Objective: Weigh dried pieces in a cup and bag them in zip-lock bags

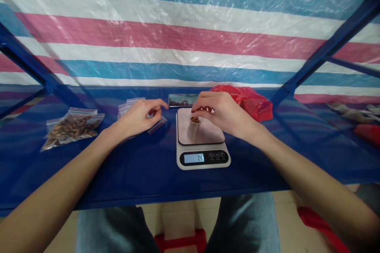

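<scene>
A digital kitchen scale [184, 148] stands on the blue shelf, its display reading about 7.4. On its plate sits a small white cup [194, 128] with brown pieces [195, 119] at its mouth. My right hand [221, 111] is over the cup, fingertips pinched together at its rim; what they hold, if anything, is too small to make out. To the left of the scale, my left hand [141, 115] hovers over small clear zip bags [157, 125], thumb and forefinger apart, with nothing visible between them.
Filled zip bags [71, 126] of brown pieces lie at the left. A phone [181, 100] lies behind the scale, and a red plastic bag [252, 102] is behind my right hand. Blue metal braces [47, 75] and a striped sheet [178, 39] bound the shelf.
</scene>
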Motion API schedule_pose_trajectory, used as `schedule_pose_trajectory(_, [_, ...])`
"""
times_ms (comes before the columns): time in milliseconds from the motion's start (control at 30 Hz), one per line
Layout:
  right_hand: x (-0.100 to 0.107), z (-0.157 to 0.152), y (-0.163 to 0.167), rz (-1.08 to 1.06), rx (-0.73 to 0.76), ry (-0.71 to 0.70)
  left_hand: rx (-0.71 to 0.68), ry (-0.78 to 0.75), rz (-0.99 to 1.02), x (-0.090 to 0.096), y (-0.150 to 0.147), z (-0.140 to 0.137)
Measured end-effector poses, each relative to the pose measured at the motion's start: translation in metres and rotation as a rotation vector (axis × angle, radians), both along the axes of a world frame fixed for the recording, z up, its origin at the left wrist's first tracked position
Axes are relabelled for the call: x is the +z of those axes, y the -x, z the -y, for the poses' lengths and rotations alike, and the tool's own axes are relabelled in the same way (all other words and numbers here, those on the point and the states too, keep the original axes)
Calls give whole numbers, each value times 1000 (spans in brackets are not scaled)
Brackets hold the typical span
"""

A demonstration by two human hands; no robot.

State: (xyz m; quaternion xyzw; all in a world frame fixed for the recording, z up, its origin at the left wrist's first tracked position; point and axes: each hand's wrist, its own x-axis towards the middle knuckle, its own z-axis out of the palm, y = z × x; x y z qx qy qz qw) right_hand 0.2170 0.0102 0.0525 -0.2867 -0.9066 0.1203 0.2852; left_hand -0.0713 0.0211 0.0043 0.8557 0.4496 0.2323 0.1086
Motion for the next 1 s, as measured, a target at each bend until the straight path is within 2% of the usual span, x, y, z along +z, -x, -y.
schedule_pose_trajectory(233, [-14,-5,-3,-139,-2,64,-25,7,22,-4,0,-3])
schedule_pose_trajectory(667, [-9,-8,-10,-157,18,67,4,0,-21,-3,-1,-2])
schedule_pose_trajectory(867, [-13,-8,-12,-25,42,-88,0,-15,-6,-4,1,-3])
schedule_pose_trajectory(1000, [-10,-8,-17,-9,60,-132,0,-37,-1,-5,2,-3])
